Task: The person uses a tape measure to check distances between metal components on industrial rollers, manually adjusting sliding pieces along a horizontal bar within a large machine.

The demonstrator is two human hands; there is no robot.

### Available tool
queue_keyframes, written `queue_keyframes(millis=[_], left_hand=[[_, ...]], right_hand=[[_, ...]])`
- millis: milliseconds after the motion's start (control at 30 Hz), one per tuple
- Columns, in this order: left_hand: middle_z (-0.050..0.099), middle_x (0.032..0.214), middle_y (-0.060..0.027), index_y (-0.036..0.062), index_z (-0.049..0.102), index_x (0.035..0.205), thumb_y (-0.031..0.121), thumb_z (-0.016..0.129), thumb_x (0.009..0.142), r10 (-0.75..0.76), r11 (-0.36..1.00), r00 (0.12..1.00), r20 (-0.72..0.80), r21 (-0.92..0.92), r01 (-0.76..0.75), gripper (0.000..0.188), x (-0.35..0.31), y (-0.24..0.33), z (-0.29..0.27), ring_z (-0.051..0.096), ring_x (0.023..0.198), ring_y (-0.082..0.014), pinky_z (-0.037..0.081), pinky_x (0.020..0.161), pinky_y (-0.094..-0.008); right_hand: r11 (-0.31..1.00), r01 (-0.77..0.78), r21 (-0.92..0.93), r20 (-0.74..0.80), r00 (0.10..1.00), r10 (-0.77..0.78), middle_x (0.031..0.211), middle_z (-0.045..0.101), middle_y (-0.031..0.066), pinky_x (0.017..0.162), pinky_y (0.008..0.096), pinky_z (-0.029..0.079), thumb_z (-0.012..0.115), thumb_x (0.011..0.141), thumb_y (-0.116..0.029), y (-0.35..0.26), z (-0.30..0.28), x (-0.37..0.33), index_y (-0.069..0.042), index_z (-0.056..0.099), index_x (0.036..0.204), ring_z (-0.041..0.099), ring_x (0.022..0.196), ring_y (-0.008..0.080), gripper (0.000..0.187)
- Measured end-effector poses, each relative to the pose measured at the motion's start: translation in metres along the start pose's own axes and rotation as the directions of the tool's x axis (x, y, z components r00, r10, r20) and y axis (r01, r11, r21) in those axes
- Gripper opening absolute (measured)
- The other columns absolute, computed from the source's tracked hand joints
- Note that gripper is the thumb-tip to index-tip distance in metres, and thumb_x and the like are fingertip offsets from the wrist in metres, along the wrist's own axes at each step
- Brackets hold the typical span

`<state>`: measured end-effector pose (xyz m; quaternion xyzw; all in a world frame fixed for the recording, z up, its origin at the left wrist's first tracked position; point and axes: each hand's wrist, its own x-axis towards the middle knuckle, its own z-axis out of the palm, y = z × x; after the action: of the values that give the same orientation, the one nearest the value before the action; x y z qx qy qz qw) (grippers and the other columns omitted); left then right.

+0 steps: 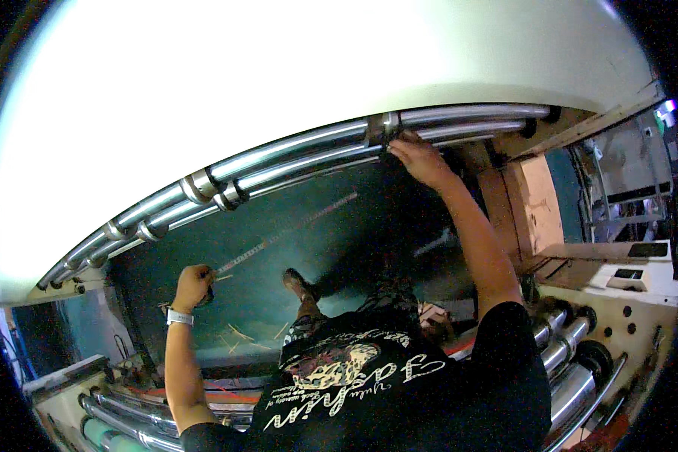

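Two polished steel shafts [294, 147] run side by side across the machine, carrying several metal collars. My right hand [422, 160] reaches up to the shafts, its fingers closed at the lower edge of a metal collar [384, 126]. Lower down on the left, my left hand [194, 286] is closed around one end of a long, thin ruler [264, 242] with markings. It slants up and away to the right over the dark floor. My fingers hide the gripped end. A watch [179, 316] with a light band is on my left wrist.
A large white, brightly lit surface [203, 83] curves above the shafts. More steel rollers [572, 339] are behind me at lower right and lower left. Thin yellowish scraps [241, 333] lie on the dark green floor [173, 248] near my shoe [297, 283].
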<state>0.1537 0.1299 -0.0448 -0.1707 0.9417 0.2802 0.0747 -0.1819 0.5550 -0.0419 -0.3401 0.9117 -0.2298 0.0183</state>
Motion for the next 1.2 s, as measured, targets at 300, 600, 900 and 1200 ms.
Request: queue_keyframes(millis=[300, 600, 900, 1200], left_hand=[[0.054, 0.057, -0.0112, -0.0029, 0.059, 0.073, 0.018, 0.059, 0.077, -0.162, 0.943, 0.985, 0.057, -0.283, 0.172, 0.021, -0.016, 0.081, 0.061, 0.052, 0.054, -0.0154, 0.04, 0.051, -0.0314], [0.056, 0.059, -0.0103, -0.0014, 0.059, 0.07, 0.02, 0.058, 0.078, -0.245, 0.907, 0.965, 0.09, -0.33, 0.261, 0.023, -0.027, 0.037, 0.093, 0.052, 0.052, -0.0168, 0.04, 0.05, -0.0306], [0.055, 0.056, -0.0069, -0.0007, 0.06, 0.069, 0.019, 0.056, 0.079, -0.269, 0.89, 0.958, 0.097, -0.356, 0.286, 0.023, -0.066, -0.024, 0.102, 0.05, 0.052, -0.0134, 0.039, 0.05, -0.0288], [0.058, 0.061, -0.008, -0.0012, 0.061, 0.072, 0.017, 0.058, 0.077, -0.411, 0.844, 0.877, 0.25, -0.259, 0.47, 0.019, -0.064, -0.015, 0.081, 0.054, 0.057, -0.0146, 0.041, 0.054, -0.0299]], right_hand=[[0.982, 0.189, 0.003, 0.151, 0.971, -0.187, 0.1, 0.05, 0.0122, 0.07, 0.0417, 0.044, 0.047, 0.084, -0.016, 0.007, -0.022, 0.008, -0.008, 0.053, 0.087, 0.054, 0.087, 0.0337, 0.011], [0.976, 0.045, -0.215, 0.17, 0.985, -0.008, 0.091, 0.056, 0.0107, 0.07, 0.042, 0.045, 0.052, 0.082, -0.031, -0.007, -0.042, 0.015, -0.01, 0.057, 0.09, 0.057, 0.082, 0.0304, 0.023], [0.904, 0.135, -0.406, 0.053, 0.991, -0.124, 0.109, 0.054, 0.0185, 0.093, 0.0446, 0.033, 0.059, 0.072, -0.044, -0.01, -0.052, 0.032, -0.005, 0.057, 0.099, 0.055, 0.096, 0.0314, 0.047], [0.114, -0.225, 0.968, 0.109, 0.78, 0.616, 0.059, 0.051, 0.0073, 0.049, 0.0327, 0.047, 0.024, 0.085, -0.061, -0.035, 0.128, 0.005, 0.0, 0.055, 0.066, 0.049, 0.05, 0.0173, 0.071]])
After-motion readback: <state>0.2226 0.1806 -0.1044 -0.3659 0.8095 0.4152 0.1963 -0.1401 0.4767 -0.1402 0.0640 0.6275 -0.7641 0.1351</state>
